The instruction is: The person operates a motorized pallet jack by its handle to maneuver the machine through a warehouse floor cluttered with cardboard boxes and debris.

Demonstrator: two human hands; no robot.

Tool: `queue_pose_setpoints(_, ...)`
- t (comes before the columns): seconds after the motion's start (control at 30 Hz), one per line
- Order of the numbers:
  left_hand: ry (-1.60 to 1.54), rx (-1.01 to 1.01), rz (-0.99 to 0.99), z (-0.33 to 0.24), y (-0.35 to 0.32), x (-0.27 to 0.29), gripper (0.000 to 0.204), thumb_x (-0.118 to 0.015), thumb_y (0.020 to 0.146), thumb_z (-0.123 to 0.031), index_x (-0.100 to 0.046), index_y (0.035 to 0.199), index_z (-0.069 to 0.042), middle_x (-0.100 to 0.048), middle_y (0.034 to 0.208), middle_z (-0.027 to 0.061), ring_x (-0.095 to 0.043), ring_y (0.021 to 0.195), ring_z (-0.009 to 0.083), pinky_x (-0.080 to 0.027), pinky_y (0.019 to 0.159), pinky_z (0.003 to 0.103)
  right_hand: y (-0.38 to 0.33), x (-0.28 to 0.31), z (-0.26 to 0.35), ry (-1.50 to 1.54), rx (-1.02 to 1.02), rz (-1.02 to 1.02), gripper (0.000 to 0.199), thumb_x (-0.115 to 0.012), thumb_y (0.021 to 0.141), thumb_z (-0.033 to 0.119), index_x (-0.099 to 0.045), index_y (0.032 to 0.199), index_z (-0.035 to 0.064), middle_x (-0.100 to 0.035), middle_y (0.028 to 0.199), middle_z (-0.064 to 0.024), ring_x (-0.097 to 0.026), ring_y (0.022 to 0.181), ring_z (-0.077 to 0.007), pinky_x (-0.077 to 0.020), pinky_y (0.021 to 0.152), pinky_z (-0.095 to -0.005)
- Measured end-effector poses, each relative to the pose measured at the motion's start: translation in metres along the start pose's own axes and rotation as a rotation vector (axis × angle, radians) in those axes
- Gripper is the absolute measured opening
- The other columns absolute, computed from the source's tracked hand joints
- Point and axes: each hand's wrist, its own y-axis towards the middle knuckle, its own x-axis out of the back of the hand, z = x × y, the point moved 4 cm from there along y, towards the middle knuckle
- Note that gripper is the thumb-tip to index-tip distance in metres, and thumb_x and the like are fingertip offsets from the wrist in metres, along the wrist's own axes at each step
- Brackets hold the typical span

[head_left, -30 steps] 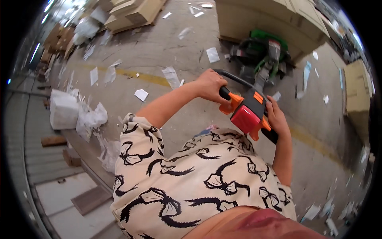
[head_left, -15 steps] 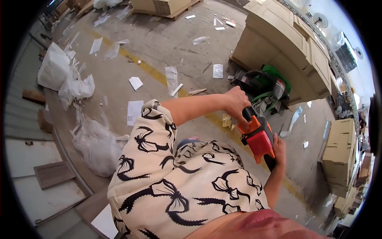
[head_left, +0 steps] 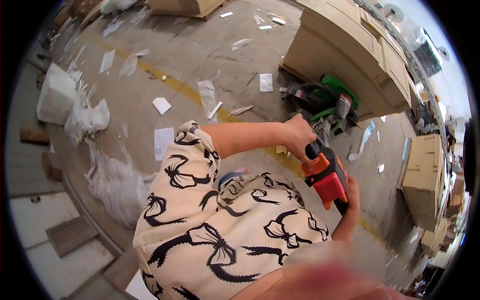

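Head view: both hands grip a black handle with an orange and red control block (head_left: 326,177) — the steering handle of a green pallet truck (head_left: 327,102) that sits on the concrete floor (head_left: 210,45) just ahead. The left hand (head_left: 299,136) is clenched around the upper end of the handle, arm stretched across from the left; the right hand (head_left: 351,192) is closed around the lower end, just below the red block, with the forearm rising from the lower edge. The person's cream shirt with black bow prints (head_left: 215,225) fills the lower middle and hides the floor directly beneath the handle. Right behind the truck stands a large pale wooden cabinet (head_left: 345,45), close against its far side. Cardboard boxes (head_left: 425,170) are stacked at the right, well apart from the hands. The floor is strewn with paper scraps (head_left: 162,142) and crossed by a worn yellow line (head_left: 175,85). At the left lie crumpled clear plastic sheeting (head_left: 117,185) and a white bag (head_left: 55,95) — both near a grey raised edge.
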Motion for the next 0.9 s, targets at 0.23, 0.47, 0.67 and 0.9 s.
queue_pose_setpoints(0.23, -0.158, -0.168, 0.239, -0.008, 0.018, 0.012, 0.065, -0.07, 0.054, -0.064, -0.062, 0.09, -0.01, -0.063, 0.081, 0.0091, -0.06, 0.081, 0.0279, -0.046, 0.068, 0.035, 0.005, -0.003, 0.003, -0.122, -0.058, 0.05, 0.048, -0.042, 0.09, 0.039, -0.058, 0.089, -0.0054, -0.056, 0.084, -0.029, -0.054, 0.084, -0.0442, -0.0445, 0.072, -0.0403)
queue_pose_setpoints(0.47, -0.067, -0.161, 0.468, -0.014, 0.037, 0.01, 0.056, -0.072, 0.056, -0.056, -0.064, 0.091, -0.012, -0.064, 0.081, 0.0087, -0.061, 0.079, 0.0261, -0.046, 0.067, 0.035, 0.003, 0.011, 0.018, -0.007, -0.151, -0.046, 0.052, -0.042, 0.09, 0.04, -0.058, 0.075, -0.0073, -0.056, 0.065, -0.0241, -0.055, 0.06, -0.0354, -0.0453, 0.064, -0.039)
queue_pose_setpoints(0.67, -0.098, -0.209, 0.496, -0.015, 0.038, 0.007, 0.051, -0.072, 0.058, -0.053, -0.063, 0.083, -0.009, -0.063, 0.074, 0.0107, -0.061, 0.073, 0.0287, -0.046, 0.064, 0.036, 0.002, 0.015, 0.03, 0.138, -0.258, 0.007, 0.054, -0.043, 0.09, 0.041, -0.056, 0.067, -0.0059, -0.051, 0.053, -0.0143, -0.052, 0.05, -0.0203, -0.0432, 0.052, -0.0346)
queue_pose_setpoints(0.9, -0.053, -0.236, 0.591, -0.025, 0.043, 0.006, 0.052, -0.071, 0.06, -0.054, -0.06, 0.075, -0.006, -0.061, 0.067, 0.0132, -0.06, 0.068, 0.0314, -0.046, 0.058, 0.039, -0.011, 0.019, 0.019, 0.016, -0.22, -0.007, 0.046, -0.046, 0.089, 0.038, -0.06, 0.074, -0.0026, -0.058, 0.065, -0.0199, -0.056, 0.06, -0.0335, -0.0447, 0.059, -0.0386)
